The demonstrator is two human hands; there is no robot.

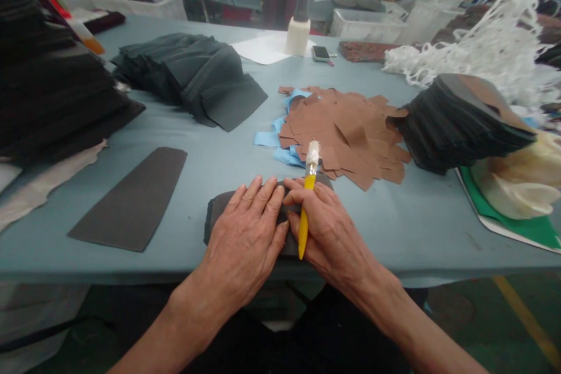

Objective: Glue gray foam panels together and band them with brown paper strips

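My left hand (252,225) lies flat with fingers stretched out on a dark grey piece of material (218,205) near the table's front edge. Beside it, my right hand (322,216) grips a yellow-handled brush (303,228), its white-coated bristles pointing up and away from me. The right fingers also rest on the dark piece, much of which is hidden under both hands. Just beyond them lies a heap of brown cut pieces (346,123), with light blue strips (268,139) poking out on its left. A single flat dark grey panel (134,201) is to the left.
Tall dark stacks (52,82) stand at the left, and a fanned pile of dark panels (184,76) lies behind. At the right are a black stack (464,123), a cream-coloured bowl (517,181) and white stringy material (482,41). A phone (321,54) and a cream container (298,37) sit farther back.
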